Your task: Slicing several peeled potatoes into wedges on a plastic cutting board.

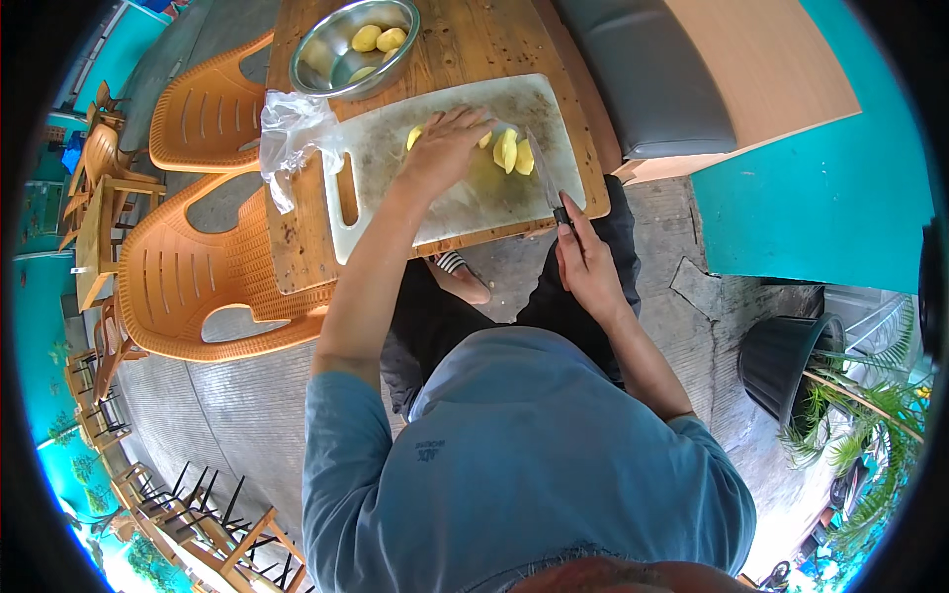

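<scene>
My right hand (pixel 589 259) grips the black handle of a kitchen knife (pixel 545 174), whose blade points away from me over the right part of a worn white cutting board (pixel 445 219). Just left of the blade lie yellow potato pieces (pixel 506 150), apparently peeled. My left hand (pixel 445 144) is palm down over the middle of the board. One yellow piece (pixel 414 136) shows at its left side and another (pixel 485 139) by its fingertips. Whatever is under the palm is hidden, so I cannot tell whether it holds anything.
A steel bowl (pixel 315 70) with several potatoes (pixel 365 38) stands at the table's far left. A clear plastic bag (pixel 296 137) lies beside the board, overhanging the wooden table (pixel 474 37). Orange chairs (pixel 178 259) line the left side; a dark padded bench (pixel 645 74) is at right.
</scene>
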`<control>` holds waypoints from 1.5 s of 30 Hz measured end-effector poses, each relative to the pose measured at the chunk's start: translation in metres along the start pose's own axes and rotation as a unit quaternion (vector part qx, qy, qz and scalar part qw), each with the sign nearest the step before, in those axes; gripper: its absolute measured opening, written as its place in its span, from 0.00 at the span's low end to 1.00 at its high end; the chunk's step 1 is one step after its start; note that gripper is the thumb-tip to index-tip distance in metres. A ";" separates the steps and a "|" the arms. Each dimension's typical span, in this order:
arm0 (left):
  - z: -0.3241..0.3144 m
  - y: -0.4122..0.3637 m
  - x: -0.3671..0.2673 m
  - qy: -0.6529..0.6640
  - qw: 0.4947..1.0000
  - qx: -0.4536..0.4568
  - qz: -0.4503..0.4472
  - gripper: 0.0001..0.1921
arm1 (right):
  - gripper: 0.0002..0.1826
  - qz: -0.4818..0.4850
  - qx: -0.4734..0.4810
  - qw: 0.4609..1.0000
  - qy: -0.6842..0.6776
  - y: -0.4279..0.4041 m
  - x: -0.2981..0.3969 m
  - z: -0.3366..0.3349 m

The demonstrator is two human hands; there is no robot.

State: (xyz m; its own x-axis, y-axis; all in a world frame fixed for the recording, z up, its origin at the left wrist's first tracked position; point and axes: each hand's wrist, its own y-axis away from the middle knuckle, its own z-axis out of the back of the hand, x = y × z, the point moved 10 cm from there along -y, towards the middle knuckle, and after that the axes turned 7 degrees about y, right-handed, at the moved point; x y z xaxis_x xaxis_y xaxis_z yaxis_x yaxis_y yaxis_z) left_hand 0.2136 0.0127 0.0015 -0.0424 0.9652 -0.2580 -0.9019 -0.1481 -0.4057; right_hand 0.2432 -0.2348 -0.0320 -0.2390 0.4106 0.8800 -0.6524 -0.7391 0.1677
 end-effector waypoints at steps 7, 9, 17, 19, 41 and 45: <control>0.014 -0.006 0.011 0.011 0.995 0.033 0.098 0.13 | 0.29 -0.011 0.006 1.000 -0.007 0.002 0.001 0.001; 0.025 0.003 0.001 0.003 0.993 0.006 0.118 0.14 | 0.29 0.012 -0.006 1.000 -0.012 0.001 -0.003 -0.001; 0.038 0.073 -0.015 -0.033 0.971 -0.052 0.231 0.15 | 0.28 -0.004 0.029 1.000 0.008 0.000 0.002 -0.014; 0.033 0.085 -0.009 -0.007 0.957 -0.035 0.286 0.16 | 0.27 -0.002 0.036 0.999 0.015 -0.002 0.003 -0.019; 0.032 0.122 -0.010 0.181 0.940 -0.075 0.279 0.25 | 0.29 0.069 0.057 0.992 0.090 0.001 0.014 -0.050; 0.030 0.117 -0.015 0.155 0.945 -0.070 0.278 0.24 | 0.28 0.071 0.054 0.991 0.103 0.002 0.013 -0.050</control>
State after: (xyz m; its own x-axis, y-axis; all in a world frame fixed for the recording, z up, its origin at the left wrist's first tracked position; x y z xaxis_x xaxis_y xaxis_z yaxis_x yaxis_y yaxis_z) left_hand 0.0960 -0.0127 -0.0153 -0.3455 0.6235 -0.7014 -0.7107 -0.6619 -0.2383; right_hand 0.2034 -0.2043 -0.0429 -0.4720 0.3911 0.7901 -0.5235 -0.8454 0.1058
